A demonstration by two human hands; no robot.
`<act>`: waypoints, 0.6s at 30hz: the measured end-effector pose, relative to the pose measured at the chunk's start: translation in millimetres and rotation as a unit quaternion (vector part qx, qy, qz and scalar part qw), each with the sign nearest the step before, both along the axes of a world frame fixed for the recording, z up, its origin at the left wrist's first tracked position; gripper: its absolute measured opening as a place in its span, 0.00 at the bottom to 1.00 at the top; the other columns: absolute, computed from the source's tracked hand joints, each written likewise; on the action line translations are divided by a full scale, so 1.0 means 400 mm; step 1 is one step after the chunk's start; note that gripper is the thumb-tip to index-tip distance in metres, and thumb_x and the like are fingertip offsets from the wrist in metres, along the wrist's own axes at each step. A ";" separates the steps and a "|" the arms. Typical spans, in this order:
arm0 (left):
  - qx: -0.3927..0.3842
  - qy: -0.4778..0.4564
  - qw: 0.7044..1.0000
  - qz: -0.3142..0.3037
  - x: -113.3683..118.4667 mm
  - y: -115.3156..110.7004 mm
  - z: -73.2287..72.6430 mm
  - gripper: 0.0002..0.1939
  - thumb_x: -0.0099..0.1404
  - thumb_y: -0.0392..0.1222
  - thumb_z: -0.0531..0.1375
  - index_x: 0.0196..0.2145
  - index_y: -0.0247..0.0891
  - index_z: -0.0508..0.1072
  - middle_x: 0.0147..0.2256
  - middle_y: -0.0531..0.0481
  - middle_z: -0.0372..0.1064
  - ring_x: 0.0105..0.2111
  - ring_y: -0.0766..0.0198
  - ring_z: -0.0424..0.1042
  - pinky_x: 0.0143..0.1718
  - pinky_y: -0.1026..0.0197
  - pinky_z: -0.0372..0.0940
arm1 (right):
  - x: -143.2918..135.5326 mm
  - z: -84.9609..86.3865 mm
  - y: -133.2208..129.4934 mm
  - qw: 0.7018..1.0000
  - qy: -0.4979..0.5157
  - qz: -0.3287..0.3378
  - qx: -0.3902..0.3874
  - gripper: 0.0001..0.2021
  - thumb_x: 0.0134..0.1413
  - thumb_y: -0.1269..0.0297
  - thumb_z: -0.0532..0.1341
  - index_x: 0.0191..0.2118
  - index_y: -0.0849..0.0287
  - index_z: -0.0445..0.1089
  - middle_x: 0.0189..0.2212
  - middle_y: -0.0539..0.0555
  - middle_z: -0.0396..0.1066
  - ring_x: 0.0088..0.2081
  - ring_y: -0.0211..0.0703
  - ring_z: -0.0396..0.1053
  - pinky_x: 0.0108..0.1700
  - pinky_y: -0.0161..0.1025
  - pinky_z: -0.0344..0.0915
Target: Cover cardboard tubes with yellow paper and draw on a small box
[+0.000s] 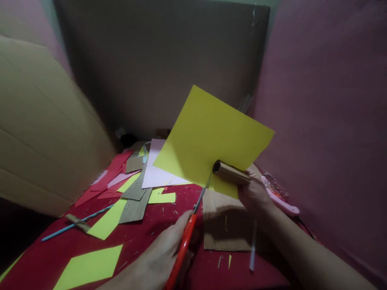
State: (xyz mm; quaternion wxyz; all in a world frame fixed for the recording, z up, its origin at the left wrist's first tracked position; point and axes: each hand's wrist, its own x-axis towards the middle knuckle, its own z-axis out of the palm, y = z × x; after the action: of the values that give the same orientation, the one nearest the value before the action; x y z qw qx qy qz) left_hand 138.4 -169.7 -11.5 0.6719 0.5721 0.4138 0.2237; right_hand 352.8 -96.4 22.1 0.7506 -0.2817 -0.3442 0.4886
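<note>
Gripping likely floppy yellow paper [211, 133] and stiffer tube [231, 172] by paper's right edge in right fingers [249, 175], scissors [186, 238] below in left fingers [182, 225].

red cloth [139, 235] | blue stick [62, 233] across cardboard strip [81, 224] | pink tool [282, 204], right | cardboard panel [45, 129], left

Place: papercraft corner; room type cannot be told
Red flat surface [136, 237]: strewn with yellow paper pieces [90, 266], brown corrugated cardboard scraps [135, 210]
Tool: red-handled metal scissors [185, 241], held
</note>
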 end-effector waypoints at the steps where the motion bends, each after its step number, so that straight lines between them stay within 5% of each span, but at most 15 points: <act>1: -0.014 0.008 1.000 0.009 -0.001 -0.003 0.006 0.40 0.42 0.69 0.63 0.46 0.39 0.70 0.35 0.39 0.72 0.36 0.48 0.71 0.34 0.51 0.67 | 0.000 0.000 0.001 1.000 0.007 0.006 -0.005 0.12 0.33 0.72 0.60 0.30 0.55 0.72 0.25 0.48 0.77 0.38 0.50 0.76 0.42 0.44 0.72; 8: -0.054 0.000 0.998 0.022 -0.013 -0.027 0.067 0.35 0.45 0.63 0.65 0.47 0.40 0.69 0.34 0.43 0.70 0.37 0.52 0.70 0.40 0.51 0.67 | 0.021 -0.020 0.004 1.000 -0.021 0.010 0.004 0.12 0.32 0.75 0.61 0.29 0.57 0.73 0.24 0.48 0.77 0.38 0.49 0.76 0.43 0.43 0.72; 18: -0.156 -0.027 0.983 0.089 0.039 -0.013 0.029 0.30 0.50 0.63 0.62 0.42 0.37 0.70 0.26 0.49 0.63 0.24 0.65 0.63 0.29 0.59 0.65 | 0.005 -0.009 -0.001 0.999 0.002 0.031 0.020 0.13 0.31 0.76 0.61 0.30 0.56 0.72 0.28 0.49 0.78 0.39 0.51 0.76 0.44 0.45 0.72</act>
State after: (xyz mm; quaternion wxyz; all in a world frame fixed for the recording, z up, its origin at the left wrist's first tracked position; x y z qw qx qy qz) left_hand 154.0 -175.1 0.0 0.7413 0.4145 0.4749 0.2306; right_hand 354.8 -96.8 18.4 0.7415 -0.2551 -0.3603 0.5052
